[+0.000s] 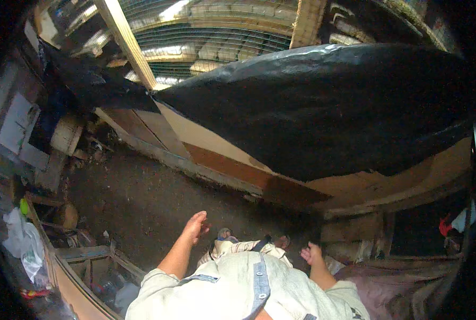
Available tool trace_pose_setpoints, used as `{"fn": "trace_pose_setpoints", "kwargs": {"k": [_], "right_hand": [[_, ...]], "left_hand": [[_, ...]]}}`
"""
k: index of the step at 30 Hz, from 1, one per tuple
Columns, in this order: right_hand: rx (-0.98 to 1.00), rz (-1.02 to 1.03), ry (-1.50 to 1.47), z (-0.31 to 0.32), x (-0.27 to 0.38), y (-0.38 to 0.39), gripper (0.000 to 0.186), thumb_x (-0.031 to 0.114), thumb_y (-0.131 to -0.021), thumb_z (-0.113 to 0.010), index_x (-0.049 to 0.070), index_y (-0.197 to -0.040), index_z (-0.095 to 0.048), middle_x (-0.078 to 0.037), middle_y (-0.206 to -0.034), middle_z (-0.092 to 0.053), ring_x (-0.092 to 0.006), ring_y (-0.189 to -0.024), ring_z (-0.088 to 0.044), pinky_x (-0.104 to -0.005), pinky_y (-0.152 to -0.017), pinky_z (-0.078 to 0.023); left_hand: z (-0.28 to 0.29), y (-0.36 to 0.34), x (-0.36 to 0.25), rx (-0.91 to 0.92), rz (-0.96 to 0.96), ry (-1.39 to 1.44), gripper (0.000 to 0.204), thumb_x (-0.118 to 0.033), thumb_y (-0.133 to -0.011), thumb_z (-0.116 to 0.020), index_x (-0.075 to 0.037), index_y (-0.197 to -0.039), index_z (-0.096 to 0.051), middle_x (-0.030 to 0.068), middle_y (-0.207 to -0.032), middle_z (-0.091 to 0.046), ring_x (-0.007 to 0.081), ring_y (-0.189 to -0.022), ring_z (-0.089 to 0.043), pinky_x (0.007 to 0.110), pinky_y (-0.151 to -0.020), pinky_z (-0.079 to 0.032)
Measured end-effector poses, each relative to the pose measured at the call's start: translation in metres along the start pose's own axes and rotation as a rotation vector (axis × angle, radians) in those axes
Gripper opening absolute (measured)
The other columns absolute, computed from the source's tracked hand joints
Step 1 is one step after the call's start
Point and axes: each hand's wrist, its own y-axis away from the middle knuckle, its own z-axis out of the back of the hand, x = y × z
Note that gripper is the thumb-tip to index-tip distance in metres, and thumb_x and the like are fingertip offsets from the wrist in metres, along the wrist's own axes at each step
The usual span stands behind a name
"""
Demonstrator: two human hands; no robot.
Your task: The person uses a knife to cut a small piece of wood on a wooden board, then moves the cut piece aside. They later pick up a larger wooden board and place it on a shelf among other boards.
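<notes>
My left hand (196,226) hangs in front of my body over the dark floor (136,197), palm turned inward and fingers loosely stretched, with nothing in it. On the other side, my right hand (311,253) is held out beside my body, fingers apart and holding nothing. Neither hand touches anything. The thing nearest my right hand is a low wooden panel (350,234). Between the hands are my light shirt (238,272) and, below it, my feet (225,233), partly hidden.
Black plastic sheeting (328,106) covers the wall ahead, with wire mesh (222,32) above. A wooden frame (89,256) and white plastic bags (27,245) stand at the left. Purplish cloth (403,288) lies at the lower right.
</notes>
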Motion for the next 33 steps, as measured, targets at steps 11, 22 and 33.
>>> {"fn": "trace_pose_setpoints", "kwargs": {"k": [11, 22, 33], "right_hand": [[0.047, 0.195, 0.378, -0.148, 0.043, 0.086, 0.055, 0.028, -0.096, -0.068, 0.007, -0.143, -0.050, -0.010, -0.129, -0.062, -0.0242, -0.100, -0.068, -0.0374, -0.073, -0.058], [-0.061, -0.028, 0.416, -0.117, -0.020, 0.040, 0.034, 0.017, -0.095, -0.066, 0.006, -0.126, -0.061, -0.015, -0.105, -0.067, -0.0269, -0.080, -0.069, -0.0388, -0.050, -0.051], [0.136, 0.088, 0.638, -0.153, 0.061, -0.014, 0.043, 0.021, -0.098, -0.063, 0.004, -0.136, -0.056, -0.015, -0.123, -0.065, -0.0292, -0.090, -0.069, -0.0390, -0.062, -0.060]], "left_hand": [[0.089, -0.007, -0.005, -0.089, -0.047, 0.077, 0.064, -0.045, -0.095, -0.067, -0.013, -0.147, -0.048, 0.0103, -0.144, -0.050, 0.0235, -0.107, -0.063, 0.033, -0.080, -0.054], [0.081, 0.016, -0.004, -0.087, -0.063, 0.124, 0.064, -0.043, -0.093, -0.070, -0.013, -0.145, -0.048, 0.0074, -0.133, -0.054, 0.0198, -0.100, -0.062, 0.035, -0.083, -0.054], [0.041, 0.049, -0.020, -0.245, -0.242, 0.158, 0.057, -0.043, -0.100, -0.061, -0.013, -0.146, -0.047, 0.0058, -0.135, -0.056, 0.0168, -0.102, -0.062, 0.031, -0.083, -0.052]]}}
